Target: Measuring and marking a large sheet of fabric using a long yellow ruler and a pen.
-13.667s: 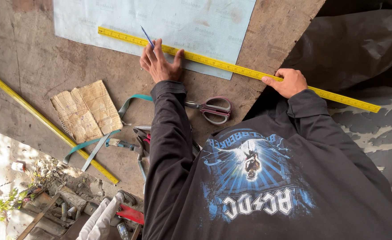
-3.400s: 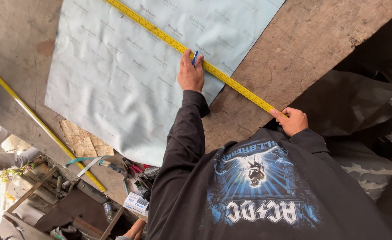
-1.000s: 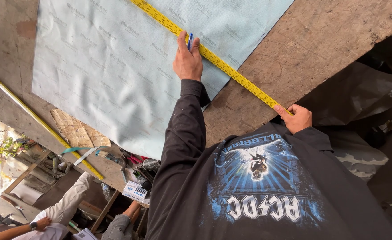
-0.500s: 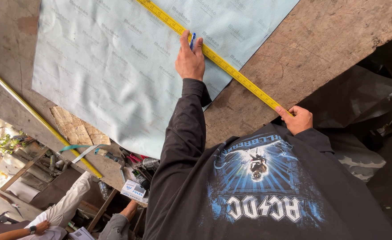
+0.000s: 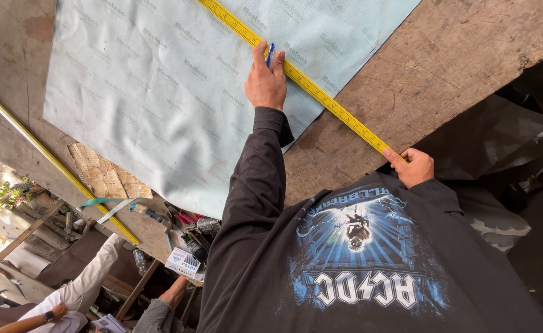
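Observation:
My left hand (image 5: 265,83) reaches out over a pale blue printed sheet (image 5: 160,92) and grips a blue pen (image 5: 270,54). The pen tip is at the edge of a long yellow ruler (image 5: 330,105). That ruler lies diagonally across the sheet and onto the bare wooden tabletop (image 5: 450,68). My right hand (image 5: 413,165) is close to my body, with its fingers pressing down on the ruler's near end. Both arms are in black sleeves.
A second yellow ruler (image 5: 49,160) lies along the table's left edge, next to two tan woven pieces (image 5: 105,176). Tools (image 5: 191,228) and a small box (image 5: 182,264) sit at the near edge. Another person (image 5: 93,283) is below left. Dark cloth (image 5: 487,142) lies at right.
Over the last second both hands have held still on the ruler. Since the oldest frame, the ruler has gone from nearly level to steeply diagonal, and my left hand now reaches farther out.

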